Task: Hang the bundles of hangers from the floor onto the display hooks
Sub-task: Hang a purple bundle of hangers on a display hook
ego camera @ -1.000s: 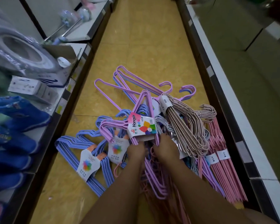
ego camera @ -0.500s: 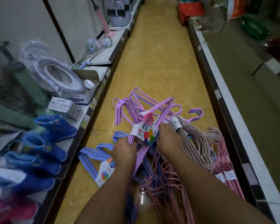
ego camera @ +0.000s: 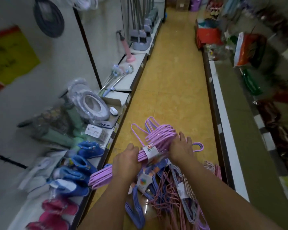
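A bundle of lilac hangers [ego camera: 158,138] with a paper band round its middle is lifted off the floor, lying across in front of me. My left hand [ego camera: 125,165] grips it left of the band. My right hand [ego camera: 181,147] holds its right part near the hooks, fingers spread over the wires. Below my arms, a pile of blue, pink and lilac hanger bundles [ego camera: 165,191] lies on the yellow floor [ego camera: 171,83]. No display hooks are clearly visible.
A low white shelf [ego camera: 120,100] on the left carries blue boots [ego camera: 76,168], pink boots [ego camera: 56,211], a wrapped toilet seat [ego camera: 90,103] and mops. Another shelf edge [ego camera: 223,113] runs along the right with packaged goods. The aisle stretches ahead between them.
Both hands raised the lilac bundle from the pile and turned it from upright to lying across. The view has tilted up along the aisle.
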Demonstrator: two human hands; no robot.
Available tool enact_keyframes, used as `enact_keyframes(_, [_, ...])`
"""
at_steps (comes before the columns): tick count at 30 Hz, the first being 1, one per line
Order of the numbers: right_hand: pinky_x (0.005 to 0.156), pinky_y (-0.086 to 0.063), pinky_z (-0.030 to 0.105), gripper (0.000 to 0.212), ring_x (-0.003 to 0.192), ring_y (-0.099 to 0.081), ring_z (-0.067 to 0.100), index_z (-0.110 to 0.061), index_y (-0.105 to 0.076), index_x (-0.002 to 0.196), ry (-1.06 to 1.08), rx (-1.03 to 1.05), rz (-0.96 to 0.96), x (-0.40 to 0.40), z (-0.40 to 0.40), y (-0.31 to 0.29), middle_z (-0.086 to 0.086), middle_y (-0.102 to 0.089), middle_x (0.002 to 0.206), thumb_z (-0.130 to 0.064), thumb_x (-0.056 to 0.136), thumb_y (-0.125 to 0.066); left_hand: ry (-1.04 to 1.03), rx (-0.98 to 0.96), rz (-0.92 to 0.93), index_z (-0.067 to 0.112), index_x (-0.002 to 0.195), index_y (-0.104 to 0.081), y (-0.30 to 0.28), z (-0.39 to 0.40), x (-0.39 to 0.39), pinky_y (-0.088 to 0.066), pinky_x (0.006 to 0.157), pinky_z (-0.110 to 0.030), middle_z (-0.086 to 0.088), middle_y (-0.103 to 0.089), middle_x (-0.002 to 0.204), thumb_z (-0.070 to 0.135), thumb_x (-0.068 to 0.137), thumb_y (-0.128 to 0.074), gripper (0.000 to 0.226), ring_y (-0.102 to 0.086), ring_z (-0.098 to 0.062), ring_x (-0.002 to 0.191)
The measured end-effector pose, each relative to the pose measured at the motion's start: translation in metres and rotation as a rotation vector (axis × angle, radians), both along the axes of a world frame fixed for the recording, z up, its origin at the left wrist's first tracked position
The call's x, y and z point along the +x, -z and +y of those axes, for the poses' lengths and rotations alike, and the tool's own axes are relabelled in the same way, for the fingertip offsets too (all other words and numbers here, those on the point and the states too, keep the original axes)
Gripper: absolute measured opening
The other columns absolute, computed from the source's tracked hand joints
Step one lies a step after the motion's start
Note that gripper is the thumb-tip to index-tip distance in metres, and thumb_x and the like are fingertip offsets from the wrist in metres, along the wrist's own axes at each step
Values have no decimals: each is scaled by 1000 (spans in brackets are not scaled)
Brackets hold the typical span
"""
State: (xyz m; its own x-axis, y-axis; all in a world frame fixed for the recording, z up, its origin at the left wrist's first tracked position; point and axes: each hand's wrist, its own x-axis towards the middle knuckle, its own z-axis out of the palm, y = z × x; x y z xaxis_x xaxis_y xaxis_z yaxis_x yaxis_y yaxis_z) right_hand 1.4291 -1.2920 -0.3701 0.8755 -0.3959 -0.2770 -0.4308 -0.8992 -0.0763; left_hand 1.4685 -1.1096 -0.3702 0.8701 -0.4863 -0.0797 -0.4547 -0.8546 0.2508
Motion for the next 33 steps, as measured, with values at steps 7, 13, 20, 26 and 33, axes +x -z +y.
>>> enact_keyframes(7, [117, -9, 53, 81, 141, -24, 25, -17, -29, 146, -6, 266, -37, -8, 29, -121, 6, -34, 146, -50, 81, -64, 2, -98, 16, 26, 94, -51, -112, 15, -7, -29, 58, -33, 4, -45, 95, 42, 84, -58, 20, -59, -24, 86])
enact_keyframes(13, [107, -35, 34, 76, 117, -50, 13, -29, -51, 133, 37, 684, -96, -6, 54, -205, 0, -55, 133, -57, 66, -72, -31, -92, 26, 28, 103, -59, -185, 35, -7, -42, 69, -34, 3, -52, 100, 53, 82, -57, 33, -59, -24, 96])
enact_keyframes(20, [65, -45, 28, 42, 86, -63, 15, -25, -61, 112, 259, 792, -606, 0, 90, -283, -6, -67, 95, -36, 74, -75, -48, -117, -46, 30, 108, -60, -240, 63, -6, -48, 74, -35, 5, -54, 108, 51, 84, -55, 32, -60, -24, 99])
enact_keyframes(26, [76, -49, 34, 20, 94, -64, 26, -21, -66, 105, 103, 780, -513, -9, 106, -324, 9, -69, 104, -32, 88, -65, -233, -124, -56, 28, 107, -64, -270, 86, -29, -45, 71, -32, 4, -63, 109, 44, 84, -54, 30, -61, -25, 101])
enact_keyframes(33, [114, -18, 51, 94, 141, -27, 27, -20, -10, 153, -459, 3, 121, -25, 94, -320, 6, -26, 155, -35, 82, -70, -472, -141, -85, 25, 103, -65, -310, 125, -60, -46, 75, -32, 0, -65, 107, 36, 82, -59, 25, -61, -27, 102])
